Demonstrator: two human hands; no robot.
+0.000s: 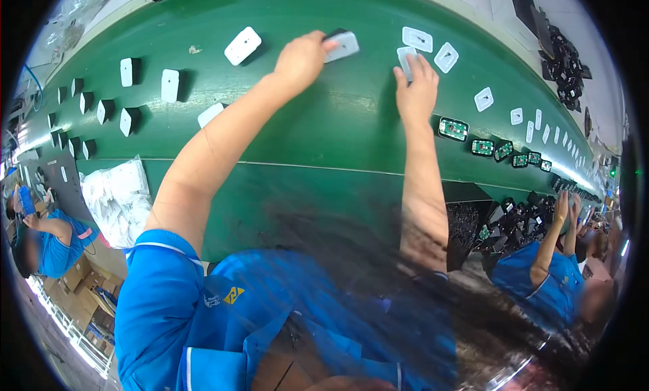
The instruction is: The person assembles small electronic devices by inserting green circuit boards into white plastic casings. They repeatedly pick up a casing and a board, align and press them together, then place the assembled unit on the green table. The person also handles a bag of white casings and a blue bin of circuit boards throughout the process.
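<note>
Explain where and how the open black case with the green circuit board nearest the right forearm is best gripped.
Probably by the two long outer walls of the black case, pinched from above: the green circuit board lies exposed, face up, within them. Coming over the end nearer the right hand looks easier, as the neighbouring case sits close to the other end.
</note>
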